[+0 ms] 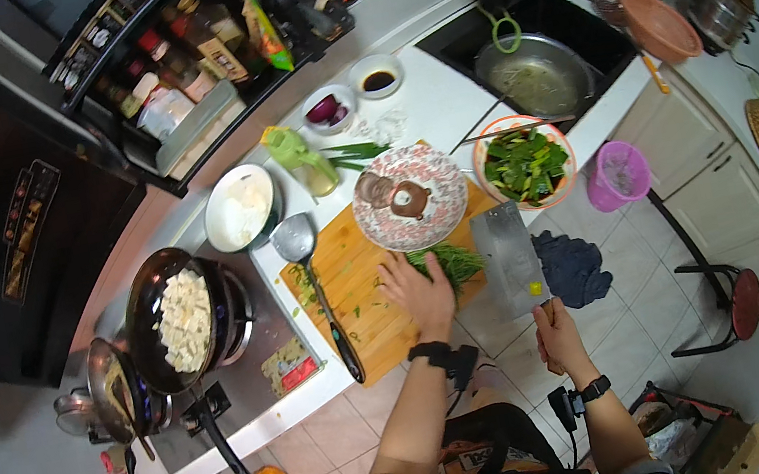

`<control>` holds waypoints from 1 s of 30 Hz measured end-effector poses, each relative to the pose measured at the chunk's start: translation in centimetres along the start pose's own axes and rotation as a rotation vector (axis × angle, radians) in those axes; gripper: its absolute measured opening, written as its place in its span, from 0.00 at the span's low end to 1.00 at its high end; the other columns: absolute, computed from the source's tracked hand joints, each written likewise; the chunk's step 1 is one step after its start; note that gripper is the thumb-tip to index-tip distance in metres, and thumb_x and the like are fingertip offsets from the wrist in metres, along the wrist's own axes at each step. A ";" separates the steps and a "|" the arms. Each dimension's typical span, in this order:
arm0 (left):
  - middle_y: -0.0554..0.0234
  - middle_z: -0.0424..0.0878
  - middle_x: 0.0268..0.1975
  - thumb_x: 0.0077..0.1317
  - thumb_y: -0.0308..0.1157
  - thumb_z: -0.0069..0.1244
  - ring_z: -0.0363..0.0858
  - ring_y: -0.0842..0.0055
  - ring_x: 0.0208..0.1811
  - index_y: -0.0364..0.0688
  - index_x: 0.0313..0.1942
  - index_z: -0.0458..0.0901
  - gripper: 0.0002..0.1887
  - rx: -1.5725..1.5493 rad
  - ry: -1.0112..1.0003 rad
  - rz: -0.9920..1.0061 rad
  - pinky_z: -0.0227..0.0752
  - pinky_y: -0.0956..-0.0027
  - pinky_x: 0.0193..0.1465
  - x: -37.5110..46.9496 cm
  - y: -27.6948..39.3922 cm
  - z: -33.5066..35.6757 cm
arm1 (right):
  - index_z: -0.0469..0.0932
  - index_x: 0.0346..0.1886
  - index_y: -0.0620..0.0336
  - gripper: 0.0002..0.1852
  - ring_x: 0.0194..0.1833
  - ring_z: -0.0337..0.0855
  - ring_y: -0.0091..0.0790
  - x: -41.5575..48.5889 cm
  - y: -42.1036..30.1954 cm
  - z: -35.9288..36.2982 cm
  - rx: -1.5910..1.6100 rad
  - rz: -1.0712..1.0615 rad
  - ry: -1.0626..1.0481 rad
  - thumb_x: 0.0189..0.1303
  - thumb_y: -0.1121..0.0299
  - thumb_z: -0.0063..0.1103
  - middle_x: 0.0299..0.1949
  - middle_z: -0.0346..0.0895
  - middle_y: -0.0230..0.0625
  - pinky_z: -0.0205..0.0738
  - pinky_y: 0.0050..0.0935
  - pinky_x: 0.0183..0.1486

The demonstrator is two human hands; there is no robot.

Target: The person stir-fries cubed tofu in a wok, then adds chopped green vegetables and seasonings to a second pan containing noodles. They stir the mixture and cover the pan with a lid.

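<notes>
My left hand (422, 296) lies with spread fingers at the edge of a bunch of green herbs (457, 265) on the wooden cutting board (373, 329). In my right hand (560, 338) is the handle of a cleaver (510, 260), its broad blade held upright just right of the herbs, with a small yellow-green scrap on it. A patterned plate (386, 232) with brown pieces rests on the far part of the board. A metal spatula (314, 279) lies across the board's left side. Right of the plate, a bowl of chopped green leaves (527, 165) has chopsticks across its rim.
On the stove at left, a wok (178, 371) holds white cubes. A white bowl (241, 208), a green-lidded bottle (302, 163) and small bowls of onion (327, 111) and dark sauce (376, 77) stand behind the board. The sink (452, 45) holds a metal basin (538, 76).
</notes>
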State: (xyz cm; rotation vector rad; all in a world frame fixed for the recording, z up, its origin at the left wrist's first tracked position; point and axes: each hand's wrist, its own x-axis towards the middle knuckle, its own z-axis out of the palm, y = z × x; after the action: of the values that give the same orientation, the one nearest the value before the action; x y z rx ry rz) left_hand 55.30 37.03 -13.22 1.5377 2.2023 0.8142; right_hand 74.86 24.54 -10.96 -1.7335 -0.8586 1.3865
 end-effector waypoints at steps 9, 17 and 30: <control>0.47 0.57 0.72 0.69 0.56 0.44 0.41 0.43 0.76 0.32 0.68 0.58 0.40 0.164 -0.008 0.063 0.24 0.35 0.73 -1.2 1.0 1.0 | 0.65 0.39 0.61 0.14 0.14 0.75 0.38 0.7 0.4 2.5 -0.166 -0.031 -0.121 0.72 0.60 0.52 0.16 0.72 0.41 0.66 0.36 0.17; 0.49 0.53 0.74 0.72 0.49 0.43 0.39 0.45 0.77 0.38 0.70 0.57 0.34 0.041 0.032 0.102 0.22 0.34 0.72 -2.9 -0.9 -0.6 | 0.63 0.39 0.60 0.14 0.11 0.68 0.27 -0.2 1.0 4.2 -0.061 -0.045 -0.177 0.73 0.60 0.50 0.16 0.68 0.33 0.60 0.29 0.12; 0.32 0.50 0.73 0.63 0.58 0.53 0.43 0.44 0.76 0.36 0.69 0.59 0.44 0.123 0.096 -0.036 0.37 0.42 0.74 -2.4 1.7 2.3 | 0.64 0.40 0.63 0.16 0.12 0.75 0.35 -0.7 0.6 5.6 -0.219 0.035 -0.199 0.73 0.58 0.51 0.13 0.71 0.39 0.65 0.34 0.14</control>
State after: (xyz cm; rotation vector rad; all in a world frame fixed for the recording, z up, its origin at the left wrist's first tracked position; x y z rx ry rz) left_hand 58.71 35.81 -14.08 1.5396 2.3829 0.7692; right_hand 69.32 24.42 -11.96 -1.8001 -1.1298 1.5558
